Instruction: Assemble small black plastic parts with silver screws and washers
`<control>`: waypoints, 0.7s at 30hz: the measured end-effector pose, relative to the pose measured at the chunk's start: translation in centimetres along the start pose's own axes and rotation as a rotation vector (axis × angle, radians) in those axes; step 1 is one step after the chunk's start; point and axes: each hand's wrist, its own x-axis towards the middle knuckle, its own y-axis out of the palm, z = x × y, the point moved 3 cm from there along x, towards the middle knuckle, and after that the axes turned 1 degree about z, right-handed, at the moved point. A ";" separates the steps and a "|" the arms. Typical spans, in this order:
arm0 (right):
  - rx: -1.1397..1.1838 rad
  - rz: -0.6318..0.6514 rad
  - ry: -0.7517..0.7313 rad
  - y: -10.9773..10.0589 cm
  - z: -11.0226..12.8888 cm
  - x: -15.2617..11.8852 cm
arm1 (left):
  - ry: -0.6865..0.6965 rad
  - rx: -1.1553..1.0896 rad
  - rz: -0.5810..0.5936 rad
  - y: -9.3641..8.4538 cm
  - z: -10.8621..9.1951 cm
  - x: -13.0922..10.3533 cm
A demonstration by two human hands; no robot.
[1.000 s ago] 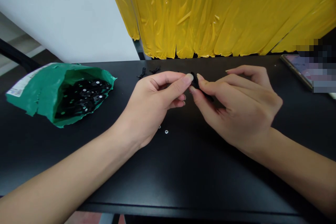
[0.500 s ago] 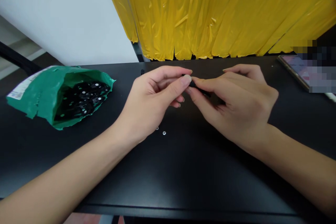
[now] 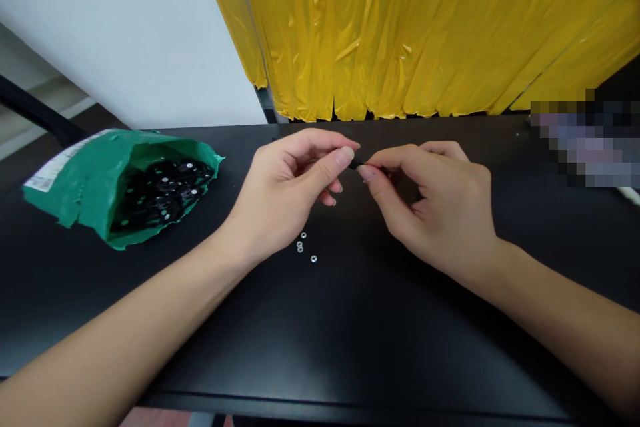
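Note:
A small black piece (image 3: 355, 164) is pinched between both hands above the dark table (image 3: 280, 333). My left hand (image 3: 290, 193) grips its left end between thumb and index finger, the other fingers curled behind. On its right end, the thumb and index finger of my right hand (image 3: 440, 207) are closed. The fingertips hide most of the piece. Several small silvery rings (image 3: 313, 258) lie on the table just below my left hand. To the left, an open green bag (image 3: 75, 180) lies on its side with many black parts (image 3: 165, 193) inside.
Yellow plastic sheeting (image 3: 410, 27) hangs behind the table's back edge, beside a white panel (image 3: 140, 33). At the far right a blurred-out object (image 3: 590, 147) lies near a white cable (image 3: 628, 195). A dark bar (image 3: 35, 110) runs behind the bag.
My right hand has shifted slightly left, and its raised fingers have drawn in. My left hand has moved a little left. More silvery rings show below it. The whole view has shifted slightly.

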 end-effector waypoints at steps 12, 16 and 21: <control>0.067 0.003 0.071 -0.2 0.6 0.2 | 0.028 0.111 -0.045 -1.4 -1.1 0.6; 0.112 0.021 0.190 0.0 -0.2 0.0 | 0.032 0.254 -0.067 -4.7 -2.3 1.6; 0.113 0.069 0.182 0.3 -0.2 -0.2 | 0.184 0.773 -0.250 -11.4 -5.5 1.6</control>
